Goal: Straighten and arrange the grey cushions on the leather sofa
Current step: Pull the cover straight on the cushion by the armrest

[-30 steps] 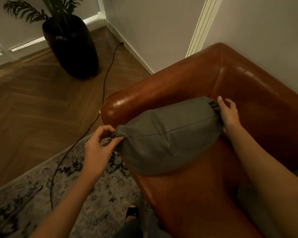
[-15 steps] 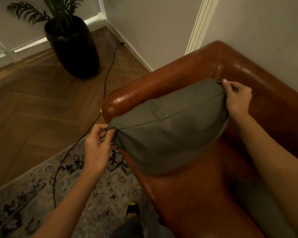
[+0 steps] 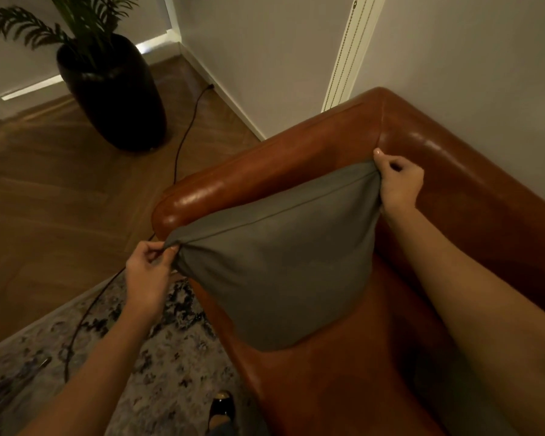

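The grey cushion (image 3: 274,265) is held at the centre of the frame, stretched taut by its two upper corners, with its lower point resting on the seat of the leather sofa (image 3: 328,382) and its top seam drawn in a line just in front of the armrest; the step in hand is judged to be the straightening of this cushion, its cover being pulled square before it is placed; the next move is judged to call for the cushion to be set upright into the sofa's corner at upper right, the corners being released only once it is seated; the left corner is pinched between thumb and fingertips of the left hand (image 3: 147,272) at centre left, over the patterned rug (image 3: 158,357); the right corner is gripped in the curled fingers of the right hand (image 3: 398,184), close to the backrest; a dark plant pot (image 3: 117,96) and a floor cable (image 3: 183,140) are seen at upper left, well apart from the cushion.
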The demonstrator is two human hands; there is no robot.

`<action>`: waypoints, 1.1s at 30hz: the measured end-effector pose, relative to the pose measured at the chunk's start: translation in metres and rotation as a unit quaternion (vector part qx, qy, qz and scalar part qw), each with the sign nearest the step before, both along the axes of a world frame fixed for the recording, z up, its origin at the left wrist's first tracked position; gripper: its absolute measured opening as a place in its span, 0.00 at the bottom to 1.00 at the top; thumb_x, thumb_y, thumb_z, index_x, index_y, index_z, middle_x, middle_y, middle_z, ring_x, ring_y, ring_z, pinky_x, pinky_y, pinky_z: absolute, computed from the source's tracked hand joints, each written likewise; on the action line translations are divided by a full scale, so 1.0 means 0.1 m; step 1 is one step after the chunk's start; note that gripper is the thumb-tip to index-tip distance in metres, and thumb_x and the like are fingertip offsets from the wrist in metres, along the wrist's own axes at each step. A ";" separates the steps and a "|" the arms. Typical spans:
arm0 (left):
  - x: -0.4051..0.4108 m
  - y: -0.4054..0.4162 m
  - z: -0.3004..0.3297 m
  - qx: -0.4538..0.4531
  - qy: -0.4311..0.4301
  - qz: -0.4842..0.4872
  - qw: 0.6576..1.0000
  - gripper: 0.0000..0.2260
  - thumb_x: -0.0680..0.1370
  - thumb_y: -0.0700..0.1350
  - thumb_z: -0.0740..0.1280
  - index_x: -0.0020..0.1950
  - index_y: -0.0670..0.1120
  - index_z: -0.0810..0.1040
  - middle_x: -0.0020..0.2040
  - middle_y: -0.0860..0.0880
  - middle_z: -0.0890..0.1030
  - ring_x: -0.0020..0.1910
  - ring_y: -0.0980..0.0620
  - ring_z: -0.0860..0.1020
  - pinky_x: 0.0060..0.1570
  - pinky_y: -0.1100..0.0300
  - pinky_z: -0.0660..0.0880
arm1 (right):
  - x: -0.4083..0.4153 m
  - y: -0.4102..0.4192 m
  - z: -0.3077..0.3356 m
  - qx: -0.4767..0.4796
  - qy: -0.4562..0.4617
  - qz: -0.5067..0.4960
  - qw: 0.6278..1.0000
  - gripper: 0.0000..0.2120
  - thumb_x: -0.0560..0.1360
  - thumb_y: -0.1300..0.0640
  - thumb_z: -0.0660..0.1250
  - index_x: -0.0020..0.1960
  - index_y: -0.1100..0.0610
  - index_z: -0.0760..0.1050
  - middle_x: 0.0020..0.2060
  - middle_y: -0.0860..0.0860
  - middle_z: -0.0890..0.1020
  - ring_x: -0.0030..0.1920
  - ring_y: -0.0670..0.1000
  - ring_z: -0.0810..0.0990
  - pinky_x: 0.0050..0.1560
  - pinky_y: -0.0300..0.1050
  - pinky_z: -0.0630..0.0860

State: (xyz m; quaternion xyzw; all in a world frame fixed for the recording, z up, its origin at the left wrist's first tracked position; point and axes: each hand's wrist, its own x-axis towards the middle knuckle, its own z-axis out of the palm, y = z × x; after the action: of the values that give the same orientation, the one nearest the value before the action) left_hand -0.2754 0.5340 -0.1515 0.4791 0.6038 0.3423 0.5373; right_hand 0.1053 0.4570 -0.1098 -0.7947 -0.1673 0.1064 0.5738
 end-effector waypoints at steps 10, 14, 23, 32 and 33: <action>0.18 0.03 0.30 0.060 0.120 -0.056 0.989 0.08 0.80 0.42 0.61 0.58 0.48 0.71 0.59 0.45 0.72 0.54 0.51 0.73 0.52 0.54 0.72 | 0.43 -0.18 0.15 -0.118 0.184 0.298 0.929 0.12 0.82 0.50 0.59 0.59 0.51 0.80 0.55 0.45 0.83 0.56 0.43 0.79 0.54 0.43 0.72; 0.74 -0.01 0.51 0.262 0.277 -0.197 0.903 0.14 0.78 0.48 0.64 0.63 0.47 0.71 0.69 0.45 0.69 0.73 0.46 0.59 0.72 0.43 0.56 | 0.50 -0.17 0.14 -0.129 0.121 0.332 0.927 0.12 0.79 0.62 0.65 0.62 0.57 0.77 0.50 0.47 0.82 0.45 0.36 0.81 0.47 0.31 0.75; 1.66 0.00 0.12 0.239 0.418 -0.452 0.751 0.40 0.74 0.71 0.48 0.79 0.49 0.50 0.79 0.48 0.55 0.77 0.45 0.56 0.74 0.45 0.53 | 0.77 -0.04 -0.08 -0.131 0.007 0.216 0.967 0.12 0.68 0.57 0.79 0.49 0.58 0.82 0.46 0.55 0.84 0.49 0.50 0.83 0.54 0.45 0.79; 1.86 0.23 0.05 0.316 0.497 -0.361 0.723 0.38 0.74 0.70 0.46 0.71 0.42 0.67 0.62 0.41 0.76 0.59 0.40 0.73 0.55 0.47 0.67 | 0.66 0.40 -0.34 -0.097 0.009 0.112 0.989 0.13 0.73 0.53 0.74 0.56 0.57 0.83 0.50 0.51 0.84 0.54 0.47 0.80 0.60 0.41 0.74; 1.87 0.21 0.06 0.312 0.498 -0.362 0.723 0.38 0.74 0.70 0.47 0.71 0.43 0.67 0.62 0.41 0.75 0.59 0.40 0.72 0.56 0.47 0.67 | 0.60 0.40 -0.35 -0.097 0.002 0.104 0.990 0.14 0.75 0.53 0.72 0.59 0.56 0.82 0.54 0.51 0.83 0.57 0.48 0.79 0.62 0.40 0.72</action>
State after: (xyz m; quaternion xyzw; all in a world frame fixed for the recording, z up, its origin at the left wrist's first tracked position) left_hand -0.0888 0.5550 -0.1455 0.9034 0.4243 0.0029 0.0622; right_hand 0.1655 0.4968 -0.1449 -0.8247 -0.2368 0.1823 0.4803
